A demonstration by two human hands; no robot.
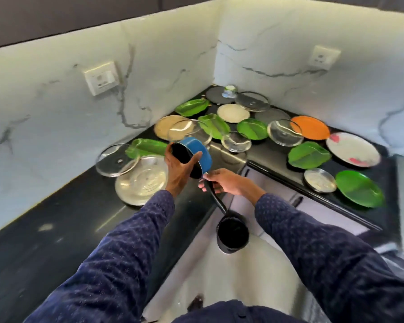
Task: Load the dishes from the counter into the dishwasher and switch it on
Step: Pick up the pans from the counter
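Note:
My left hand (180,170) grips the rim of a blue saucepan (197,151) with a black inside, tilted on its side above the black counter (79,206). My right hand (224,183) holds a long black handle just below the blue pan. A small dark pot (232,234) hangs from that handle's lower end, over the pale floor. Whether the right hand also touches the blue pan's handle is unclear. No dishwasher is in view.
Dishes crowd the counter corner: several green leaf-shaped plates (309,156), glass lids (117,160), steel plates (141,180), an orange plate (310,128), a white plate (352,149) and an upturned small glass bowl (229,91). Marble walls carry two sockets (100,78). White cabinet fronts (273,190) lie below.

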